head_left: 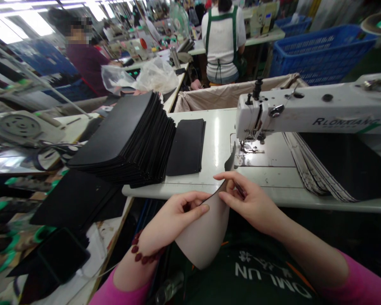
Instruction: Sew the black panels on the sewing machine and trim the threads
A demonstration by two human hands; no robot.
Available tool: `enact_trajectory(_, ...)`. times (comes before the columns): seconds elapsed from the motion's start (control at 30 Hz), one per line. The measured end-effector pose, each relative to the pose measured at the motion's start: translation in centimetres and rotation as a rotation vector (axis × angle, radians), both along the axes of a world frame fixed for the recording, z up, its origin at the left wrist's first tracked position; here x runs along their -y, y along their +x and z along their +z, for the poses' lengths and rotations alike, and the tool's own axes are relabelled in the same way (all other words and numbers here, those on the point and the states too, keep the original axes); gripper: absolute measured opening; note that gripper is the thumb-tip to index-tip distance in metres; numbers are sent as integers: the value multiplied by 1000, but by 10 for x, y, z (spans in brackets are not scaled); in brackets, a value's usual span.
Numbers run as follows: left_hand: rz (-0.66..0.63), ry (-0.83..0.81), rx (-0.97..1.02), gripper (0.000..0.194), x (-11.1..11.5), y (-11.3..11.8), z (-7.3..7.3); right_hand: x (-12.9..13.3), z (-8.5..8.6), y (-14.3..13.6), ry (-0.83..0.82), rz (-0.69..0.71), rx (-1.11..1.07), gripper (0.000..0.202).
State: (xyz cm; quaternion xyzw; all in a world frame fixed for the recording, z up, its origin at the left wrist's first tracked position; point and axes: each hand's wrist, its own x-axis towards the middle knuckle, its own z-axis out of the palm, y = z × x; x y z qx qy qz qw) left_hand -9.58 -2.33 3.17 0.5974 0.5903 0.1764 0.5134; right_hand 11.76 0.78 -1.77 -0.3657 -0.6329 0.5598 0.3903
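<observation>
Sheet (206, 237) is before the machine (298, 108), its edge clamped by the grip of left hand (180, 212) and right hand (249, 201). Work seems midway: tall stack (120, 131) lies left, pile (343, 165) right on desk (217, 163); which is done, I cannot tell.

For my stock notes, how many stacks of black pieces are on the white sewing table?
3: a tall stack at the left, a low stack in the middle, a fanned stack at the right, partly covered by the sewing machine. Others may be hidden.
</observation>
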Motion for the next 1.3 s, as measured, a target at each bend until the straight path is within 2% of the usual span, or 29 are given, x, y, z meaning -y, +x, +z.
enact_trajectory(0.1, 35, -86, 83, 38, -1, -2, -1, -8, 6, 0, 96, 78, 90, 23)
enact_trajectory(0.23, 68, -103, 137, 36, -4, -6, 3, -19, 13, 0, 188, 112, 166, 12)
enact_trajectory(0.5, 97, -65, 150, 36, -8, -16, 12, -31, 21, -7, 302, 108, 258, 21)
enact_trajectory(0.73, 58, -7, 104, 34, -7, -25, 20, -38, 19, -10, 316, 60, 326, 23)
enact_trajectory(1.13, 129, 75, 118, 29, 11, -43, 39, -43, 17, -12, 302, 28, 281, 22)
enact_trajectory(1.23, 122, 84, 279, 34, 12, -53, 36, -38, 20, -11, 303, 5, 217, 19)
enact_trajectory(1.3, 161, 99, 410, 40, 5, -57, 25, -33, 23, -10, 300, -14, 171, 15)
